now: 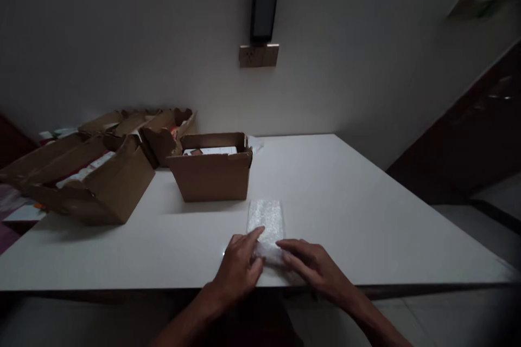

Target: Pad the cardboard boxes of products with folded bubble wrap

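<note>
A strip of bubble wrap (266, 219) lies flat on the white table (345, 217), running away from me. My left hand (239, 268) and my right hand (311, 267) both rest on its near end, close to the table's front edge. The fingers of both hands curl round a small bundle of the wrap between them. What is inside the bundle is hidden. A small open cardboard box (211, 171) stands just beyond the wrap's far end.
A larger open cardboard box (97, 184) sits at the left of the table, with more open boxes (163, 133) behind it near the wall. A wall socket (259, 56) is mounted above. The floor drops away at the right.
</note>
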The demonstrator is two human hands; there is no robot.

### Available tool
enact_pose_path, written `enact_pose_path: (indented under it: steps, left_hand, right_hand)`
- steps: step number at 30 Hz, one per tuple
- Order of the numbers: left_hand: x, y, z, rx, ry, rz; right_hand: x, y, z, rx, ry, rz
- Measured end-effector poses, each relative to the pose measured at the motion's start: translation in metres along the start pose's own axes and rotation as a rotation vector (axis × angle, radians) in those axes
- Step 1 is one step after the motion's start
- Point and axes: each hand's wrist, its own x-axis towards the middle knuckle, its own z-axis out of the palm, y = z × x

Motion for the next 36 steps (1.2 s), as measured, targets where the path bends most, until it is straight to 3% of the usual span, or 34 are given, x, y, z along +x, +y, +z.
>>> enact_pose_path:
  steps: [2, 5, 8, 10, 13, 17, 21, 23, 27, 29, 32, 36]
  left_hand:
    - [0.002, 0.002, 0.000, -0.097, 0.015, -0.191]
    - [0.010, 0.002, 0.000, -0.206, 0.018, -0.277]
    - [0.020, -0.003, 0.004, -0.181, 0.067, -0.238]
    - [0.021, -0.006, 0.007, -0.080, 0.140, -0.169]
    - [0.010, -0.006, 0.005, 0.132, 0.251, 0.014]
    - [-0.018, 0.001, -0.010, 0.210, 0.111, 0.237]
    - [-0.027, 0.007, -0.018, 0.064, 0.007, 0.078]
    - [-0.020, 0.005, -0.015, 0.055, 0.026, 0.000]
    - [0.005, -0.007, -0.006, 0.230, 0.116, -0.075]
    - [0.013, -0.011, -0.004, 0.327, 0.144, -0.101]
    - [0.014, -0.014, -0.003, 0.358, 0.157, -0.124]
    - [-0.001, -0.017, 0.001, 0.209, 0.203, -0.129]
  right_hand:
    - [-0.013, -0.003, -0.002, -0.022, 0.158, -0.001]
    - [-0.022, -0.011, 0.000, -0.207, 0.399, -0.176]
    - [-0.013, -0.014, 0.013, -0.415, 0.276, -0.339]
    - [0.001, -0.011, 0.024, -0.512, 0.180, -0.343]
    - [0.015, -0.004, 0.031, -0.536, 0.162, -0.296]
    - [0.008, -0.011, 0.024, -0.291, 0.044, -0.195]
    - [-0.001, -0.018, 0.018, 0.020, -0.118, 0.041]
    - [0.005, -0.012, 0.020, 0.034, -0.103, 0.099]
    - [0.029, 0.008, 0.030, -0.263, 0.112, 0.063]
    - [0.038, 0.017, 0.034, -0.364, 0.135, 0.056]
    - [0.041, 0.023, 0.038, -0.347, 0.108, 0.036]
    - [0.030, 0.018, 0.040, -0.150, 0.121, -0.028]
